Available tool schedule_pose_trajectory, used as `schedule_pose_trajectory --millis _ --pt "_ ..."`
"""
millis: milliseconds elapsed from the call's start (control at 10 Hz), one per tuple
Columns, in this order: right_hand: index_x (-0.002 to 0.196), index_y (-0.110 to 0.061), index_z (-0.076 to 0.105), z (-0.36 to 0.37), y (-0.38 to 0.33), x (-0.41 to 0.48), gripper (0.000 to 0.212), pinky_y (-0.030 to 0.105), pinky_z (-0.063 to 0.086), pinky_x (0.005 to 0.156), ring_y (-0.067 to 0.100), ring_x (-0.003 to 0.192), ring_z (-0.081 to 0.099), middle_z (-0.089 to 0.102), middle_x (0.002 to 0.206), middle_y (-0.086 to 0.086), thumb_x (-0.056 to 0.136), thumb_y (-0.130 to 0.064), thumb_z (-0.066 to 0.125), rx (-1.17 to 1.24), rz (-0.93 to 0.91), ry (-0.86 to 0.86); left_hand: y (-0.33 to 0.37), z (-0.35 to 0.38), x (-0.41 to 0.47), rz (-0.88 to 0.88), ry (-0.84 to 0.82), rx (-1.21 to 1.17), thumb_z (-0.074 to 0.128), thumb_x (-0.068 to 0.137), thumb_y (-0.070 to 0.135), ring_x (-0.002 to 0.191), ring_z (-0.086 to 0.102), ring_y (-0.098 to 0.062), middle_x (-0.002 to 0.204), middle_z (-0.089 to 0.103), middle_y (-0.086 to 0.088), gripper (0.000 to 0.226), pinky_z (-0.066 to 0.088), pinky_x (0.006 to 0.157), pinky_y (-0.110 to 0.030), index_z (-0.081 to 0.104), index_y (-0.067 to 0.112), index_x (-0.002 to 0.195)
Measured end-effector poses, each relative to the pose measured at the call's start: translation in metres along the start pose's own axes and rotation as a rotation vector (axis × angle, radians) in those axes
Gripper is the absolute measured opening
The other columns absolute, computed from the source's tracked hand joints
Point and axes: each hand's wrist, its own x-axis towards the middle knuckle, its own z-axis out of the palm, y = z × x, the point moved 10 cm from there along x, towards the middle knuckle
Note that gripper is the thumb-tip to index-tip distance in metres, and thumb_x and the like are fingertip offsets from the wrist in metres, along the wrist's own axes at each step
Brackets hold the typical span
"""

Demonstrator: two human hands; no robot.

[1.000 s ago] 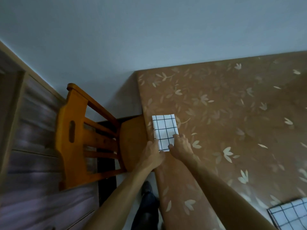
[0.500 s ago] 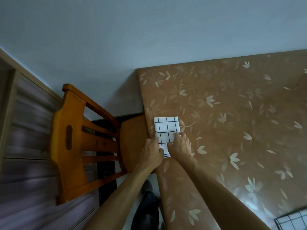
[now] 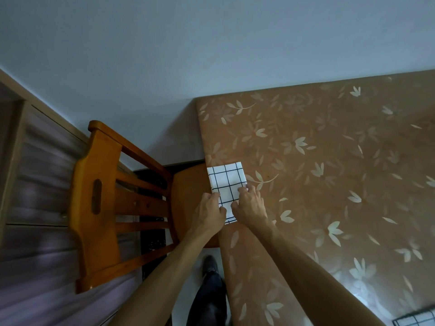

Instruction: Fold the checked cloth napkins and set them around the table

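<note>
One folded napkin (image 3: 227, 178) at table (image 3: 329, 189) edge; right hand (image 3: 250, 204) pressing flat, left hand (image 3: 210, 214) on it, grip unclear
</note>
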Motion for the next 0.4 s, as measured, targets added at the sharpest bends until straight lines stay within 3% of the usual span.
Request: schedule_pose_trajectory --millis 200,300,400 --pt "0.130 -0.006 0.050 -0.017 0.004 -0.015 0.043 0.043 0.041 0.100 0.035 0.120 0.047 0.047 0.132 0.017 0.088 -0.015 0.052 -0.010 -0.015 -0.019 0.010 -0.009 -0.006 0.017 -0.055 -0.002 0.064 0.092 0.019 0.116 0.057 -0.020 0.134 0.053 -0.002 0.047 0.053 0.089 -0.028 0.050 0.018 0.137" --pt "0.127 -0.008 0.053 -0.030 0.009 -0.028 0.045 0.043 0.045 0.096 0.035 0.116 0.050 0.051 0.129 0.015 0.083 -0.015 0.052 -0.001 -0.044 0.000 0.018 -0.017 -0.019 0.016 -0.069 0.023 0.064 0.093 0.015 0.126 0.052 -0.022 0.138 0.051 -0.003 0.050 0.050 0.097 -0.030 0.048 0.016 0.140" --pt "0.125 -0.015 0.055 -0.041 0.017 -0.037 0.051 0.044 0.048 0.091 0.035 0.113 0.055 0.057 0.126 0.011 0.074 -0.016 0.050 -0.006 -0.098 0.031 0.030 -0.034 -0.039 0.034 -0.001 0.082 0.061 0.095 0.020 0.119 0.056 -0.020 0.136 0.054 -0.005 0.041 0.051 0.095 -0.031 0.052 0.018 0.135"
